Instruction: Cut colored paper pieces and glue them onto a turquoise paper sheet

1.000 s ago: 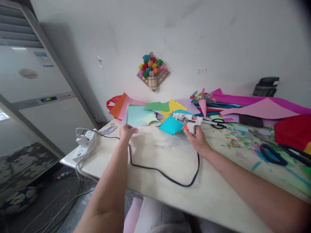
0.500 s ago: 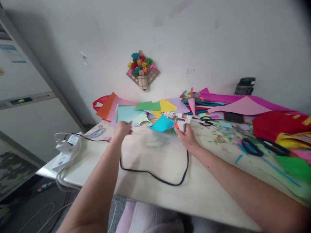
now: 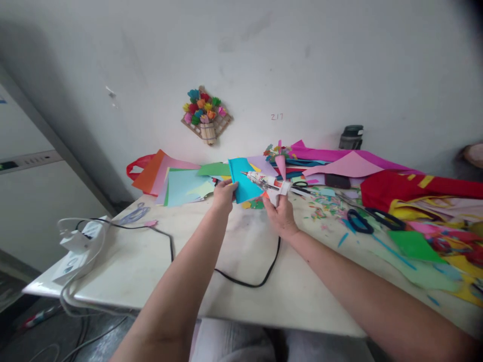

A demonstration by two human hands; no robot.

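Note:
My left hand (image 3: 225, 193) is closed on the left edge of a bright blue sheet of paper (image 3: 247, 188), which is raised and tilted above the table. My right hand (image 3: 281, 216) grips a white hot glue gun (image 3: 274, 188) with an orange trigger. Its nozzle points left, in front of the blue paper; whether it touches the paper I cannot tell. From the handle a black cord (image 3: 260, 285) loops across the tabletop and passes behind my left forearm. Coloured paper sheets (image 3: 184, 186) lie just beyond my left hand.
On the left stands a white power strip (image 3: 81, 254) with a plug in it. Scissors (image 3: 360, 221), paper scraps (image 3: 324, 203) and red cloth-like material (image 3: 407, 191) cover the right side. A dark bottle (image 3: 351, 137) is by the wall, below which hangs a flower decoration (image 3: 207, 115).
My left hand has moved right and taken hold of the blue paper, which is now lifted more upright. The glue gun stays in my right hand. The view has shifted rightward.

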